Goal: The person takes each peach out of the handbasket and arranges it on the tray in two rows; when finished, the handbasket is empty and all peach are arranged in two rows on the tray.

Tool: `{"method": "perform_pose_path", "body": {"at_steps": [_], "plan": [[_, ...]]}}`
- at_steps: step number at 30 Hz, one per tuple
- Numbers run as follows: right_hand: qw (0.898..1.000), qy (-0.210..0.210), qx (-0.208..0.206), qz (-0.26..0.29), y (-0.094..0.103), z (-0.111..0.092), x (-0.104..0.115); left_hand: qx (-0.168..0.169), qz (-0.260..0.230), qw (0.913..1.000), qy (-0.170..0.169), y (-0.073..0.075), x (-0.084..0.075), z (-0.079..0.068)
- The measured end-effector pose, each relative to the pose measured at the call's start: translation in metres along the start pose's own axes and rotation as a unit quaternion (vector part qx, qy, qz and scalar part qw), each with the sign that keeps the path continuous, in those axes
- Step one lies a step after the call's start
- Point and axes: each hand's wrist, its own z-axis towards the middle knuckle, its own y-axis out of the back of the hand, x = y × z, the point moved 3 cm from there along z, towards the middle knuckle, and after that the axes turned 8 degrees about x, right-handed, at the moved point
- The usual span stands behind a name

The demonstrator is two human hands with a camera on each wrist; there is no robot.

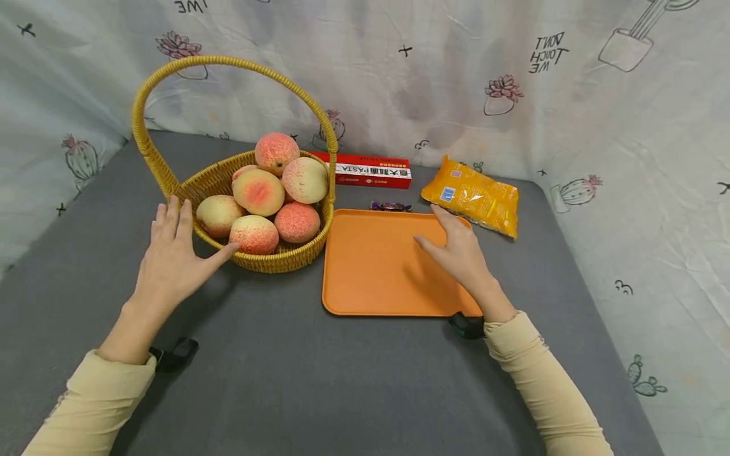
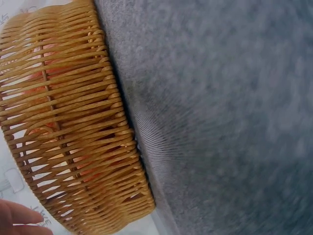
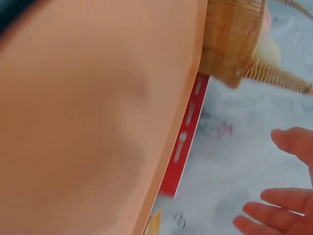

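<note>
The grey counter is bounded at the rear and sides by a patterned curtain. A broad stretch of grey surface is exposed in front of the basket and the orange tray; further strips are seen left of the basket and along the right side. The basket is placed left of centre, toward the rear, and its right wall is set close against the tray's left edge; whether contact is made cannot be told. The tray is laid flat, its raised lip visible on the left and front.

The left hand is spread wide beside the basket's front left, thumb extended toward the front rim; contact cannot be confirmed. The right hand is held above the tray's right part, thumb and fingers well parted. Much of the tray's right edge is hidden by that hand and forearm.

Seven peaches are counted in the basket, some standing above the rim. They are spanned by a tall handle, by which access from above is partly obstructed. A red pasta box is found behind, its left end covered by the basket. A purple-wrapped sweet is located just behind the tray's rear edge. A yellow bag is noted near the tray's rear right corner.
</note>
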Motion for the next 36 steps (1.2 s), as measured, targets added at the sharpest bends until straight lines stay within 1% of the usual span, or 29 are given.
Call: {"method": "perform_pose_path", "body": {"at_steps": [3, 5, 9, 13, 17, 19, 22, 25, 28, 31, 33, 36], "plan": [[0.999, 0.031, -0.027, 0.018, -0.007, 0.009, 0.019, 0.014, -0.012, 0.9998, 0.008, -0.002, 0.000, 0.001], [0.997, 0.055, -0.041, 0.016, -0.011, 0.015, 0.031, 0.019, -0.016, 0.9996, 0.011, -0.003, 0.000, 0.003], [0.992, 0.108, -0.055, 0.020, -0.016, 0.026, 0.055, 0.024, -0.021, 0.9993, 0.017, -0.005, -0.001, 0.004], [0.985, 0.163, -0.044, 0.026, -0.020, 0.039, 0.077, 0.035, -0.026, 0.9986, 0.030, -0.008, -0.001, 0.005], [0.977, 0.210, -0.017, 0.035, -0.024, 0.053, 0.101, 0.040, -0.033, 0.9976, 0.047, -0.008, -0.001, 0.004], [0.974, 0.226, -0.004, 0.033, -0.026, 0.062, 0.114, 0.039, -0.035, 0.9972, 0.054, -0.008, -0.001, 0.004], [0.972, 0.233, 0.014, 0.022, -0.028, 0.075, 0.133, 0.036, -0.037, 0.9968, 0.061, -0.007, -0.002, 0.003], [0.974, 0.222, 0.044, 0.009, -0.030, 0.087, 0.150, 0.033, -0.038, 0.9966, 0.065, -0.006, -0.003, 0.002], [0.974, 0.211, 0.079, -0.016, -0.033, 0.099, 0.165, 0.031, -0.039, 0.9964, 0.069, -0.006, -0.004, 0.002], [0.973, 0.195, 0.108, -0.062, -0.038, 0.111, 0.176, 0.029, -0.038, 0.9964, 0.070, -0.005, -0.004, 0.003], [0.972, 0.174, 0.125, -0.094, -0.042, 0.119, 0.181, 0.029, -0.037, 0.9964, 0.071, -0.005, -0.004, 0.003], [0.968, 0.146, 0.145, -0.141, -0.049, 0.130, 0.186, 0.033, -0.032, 0.9963, 0.072, -0.004, -0.004, 0.004]]}}
